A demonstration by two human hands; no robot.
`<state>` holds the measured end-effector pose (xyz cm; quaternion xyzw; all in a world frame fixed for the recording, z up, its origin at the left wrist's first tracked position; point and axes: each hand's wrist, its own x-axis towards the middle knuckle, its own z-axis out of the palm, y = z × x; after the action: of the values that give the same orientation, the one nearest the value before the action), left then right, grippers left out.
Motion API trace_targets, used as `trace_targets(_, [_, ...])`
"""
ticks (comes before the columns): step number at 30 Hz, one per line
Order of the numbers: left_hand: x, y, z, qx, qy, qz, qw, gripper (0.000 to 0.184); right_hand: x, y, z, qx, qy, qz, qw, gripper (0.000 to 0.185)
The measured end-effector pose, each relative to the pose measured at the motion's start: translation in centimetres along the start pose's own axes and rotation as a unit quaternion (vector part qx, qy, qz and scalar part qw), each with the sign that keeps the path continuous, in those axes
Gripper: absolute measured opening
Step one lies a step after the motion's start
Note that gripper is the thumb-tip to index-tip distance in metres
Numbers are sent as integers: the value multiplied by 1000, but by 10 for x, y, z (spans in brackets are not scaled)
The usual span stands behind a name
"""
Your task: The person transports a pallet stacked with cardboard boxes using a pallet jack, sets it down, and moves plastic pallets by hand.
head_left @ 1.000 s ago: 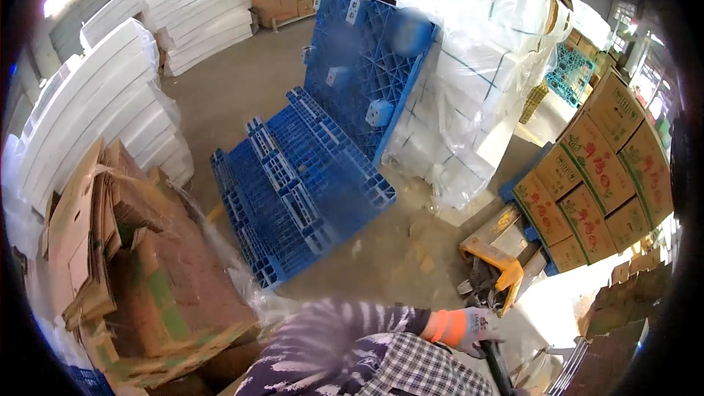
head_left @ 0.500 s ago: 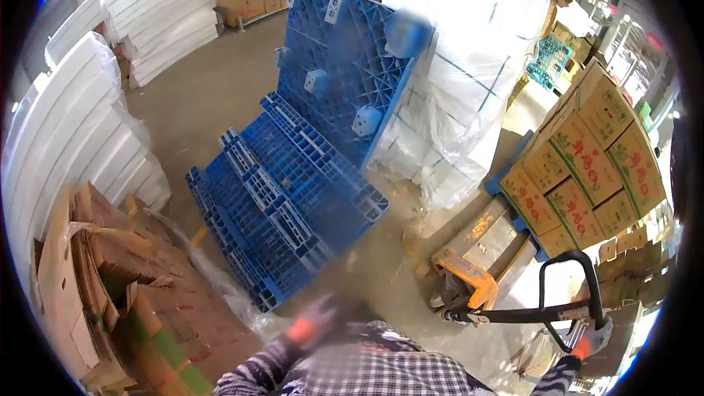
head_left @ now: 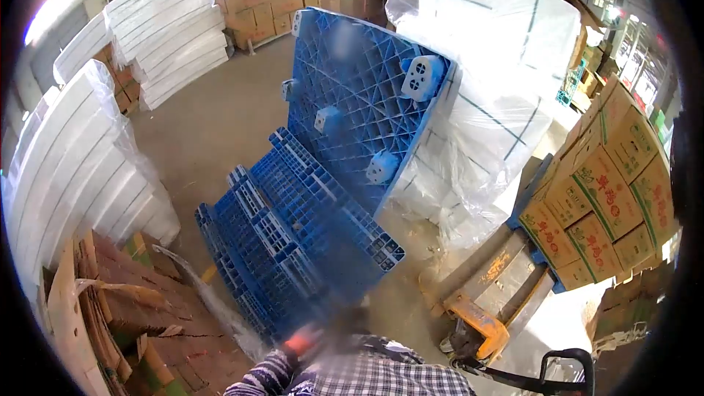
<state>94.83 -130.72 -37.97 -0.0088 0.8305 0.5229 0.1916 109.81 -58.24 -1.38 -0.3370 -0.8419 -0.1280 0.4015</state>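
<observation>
My left hand (head_left: 321,333) is at the bottom centre, close to my chest, with an orange cuff at the wrist. Blur hides its fingers, so its hold cannot be made out. Just beyond it lies a blue plastic pallet (head_left: 293,227), and another blue pallet (head_left: 359,95) leans upright behind that. My right hand is outside the picture. At the lower right the black handle (head_left: 568,356) of an orange pallet jack (head_left: 480,323) shows. The jack's forks reach toward a pallet stacked with printed cartons (head_left: 598,198).
Flattened cardboard (head_left: 176,315) is piled at the lower left. White wrapped stacks (head_left: 88,176) line the left side. A tall plastic-wrapped load (head_left: 484,66) stands behind the leaning pallet. More brown cartons (head_left: 257,0) are at the back. Concrete floor (head_left: 191,117) shows between them.
The view has tilted up, so the scene sits lower in the picture. My right hand, earlier on the jack handle, has left the frame. My left hand appears lower, near my chest.
</observation>
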Motion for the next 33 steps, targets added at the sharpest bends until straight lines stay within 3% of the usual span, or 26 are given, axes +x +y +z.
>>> trace_targets(1, [14, -17, 0, 54, 16, 62, 996, 44, -17, -29, 14, 25, -57, -10, 998, 38])
trace_targets(2, [28, -12, 1, -35, 16, -81, 996, 49, -38, -57, 28, 52, -128, -21, 990, 37])
trace_targets(3, [34, -10, -6, -33, 4, -50, 998, 49, -60, -86, 44, 78, -205, -32, 975, 37])
trace_targets(4, [42, -5, -10, -46, 6, -92, 995, 47, -84, -113, 62, 103, -290, -42, 951, 37])
trace_targets(5, [50, 18, -21, -59, 10, -134, 989, 46, -108, -139, 80, 125, -375, -54, 917, 36])
trace_targets(6, [48, 42, -33, -42, 23, -95, 994, 41, -134, -163, 99, 140, -458, -63, 876, 36])
trace_targets(8, [58, 65, -45, -179, 59, -207, 960, 37, -179, -206, 137, 162, -600, -79, 779, 35])
trace_targets(9, [64, -24, -26, -38, 54, -18, 998, 37, -196, -225, 154, 171, -654, -90, 731, 35])
trace_targets(10, [71, 1, -37, -130, 55, -118, 983, 38, -214, -243, 170, 179, -694, -101, 689, 35])
trace_targets(11, [82, -2, -40, -137, 44, -142, 979, 38, -226, -261, 189, 188, -720, -112, 659, 35])
trace_targets(14, [114, 1, -51, -230, 42, -220, 947, 27, -248, -317, 255, 213, -749, -136, 613, 35])
trace_targets(15, [123, -7, -52, -212, 36, -111, 970, 30, -250, -338, 281, 230, -748, -129, 609, 35])
trace_targets(16, [136, -1, -60, -263, 35, -143, 954, 30, -254, -361, 310, 254, -747, -108, 605, 35])
trace_targets(18, [163, 48, -79, -424, 34, -258, 868, 31, -258, -413, 372, 356, -740, -12, 571, 36])
trace_targets(20, [193, 78, -83, -488, 40, -301, 818, 31, -252, -468, 427, 305, -738, -42, 600, 37])
trace_targets(21, [209, 55, -76, -484, 37, -303, 820, 32, -270, -487, 469, 278, -742, -34, 609, 40])
trace_targets(23, [235, -36, -36, -390, 34, -245, 887, 33, -293, -531, 540, 251, -751, -33, 610, 43])
trace_targets(25, [247, -152, 21, -201, 63, -85, 974, 35, -309, -590, 586, 194, -726, -80, 655, 49])
trace_targets(29, [283, -177, 98, -251, 114, -181, 944, 41, -360, -672, 661, 178, -741, -106, 638, 51])
trace_targets(30, [295, -180, 112, -381, 123, -212, 892, 43, -357, -695, 662, 174, -734, -124, 645, 51])
trace_targets(32, [318, -185, 142, -618, 177, -269, 717, 48, -361, -728, 679, 159, -770, -138, 603, 54])
trace_targets(33, [338, -193, 151, -459, 152, -230, 844, 50, -378, -736, 696, 152, -770, -136, 604, 53])
